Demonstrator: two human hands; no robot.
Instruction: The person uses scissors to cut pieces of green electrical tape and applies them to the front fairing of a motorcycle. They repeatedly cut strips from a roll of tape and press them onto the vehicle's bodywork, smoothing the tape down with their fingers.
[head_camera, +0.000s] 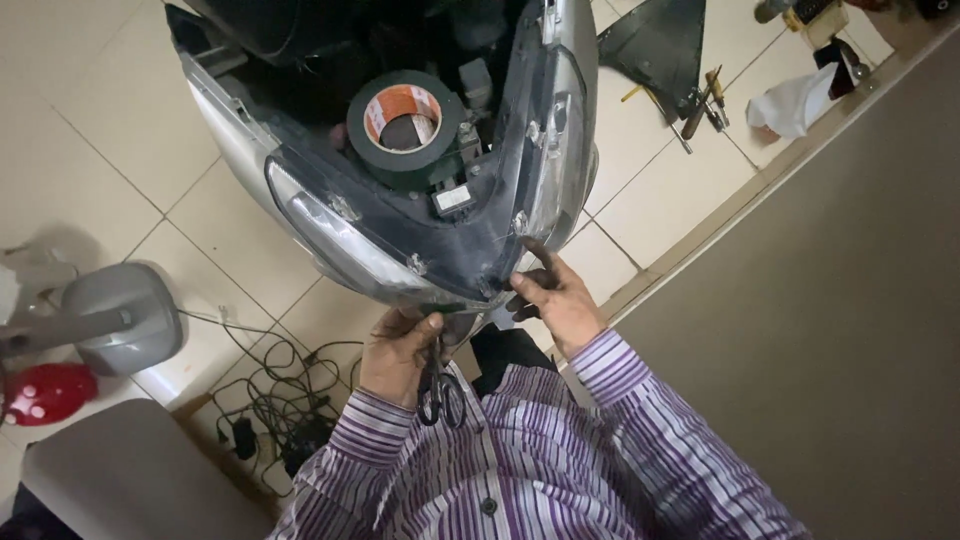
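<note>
A silver headlight housing (330, 235) of a scooter, with a clear lens and dark inner shell, lies in front of me, its pointed lower tip near my hands. A roll of dark green tape (405, 125) with an orange and white core rests inside the shell. My left hand (400, 350) grips black-handled scissors (440, 390) just below the housing's tip, blades pointing up toward it. My right hand (555, 295) touches the lower right edge of the housing with fingertips at the seam. Both arms wear purple striped sleeves.
Tiled floor all around. A tangle of black cables (275, 400) lies at lower left, beside a grey fan base (120, 315) and a red spotted object (45, 392). Hand tools (700, 100), a dark panel (655, 45) and a white rag (795, 100) lie at upper right. A brown wall (820, 320) stands right.
</note>
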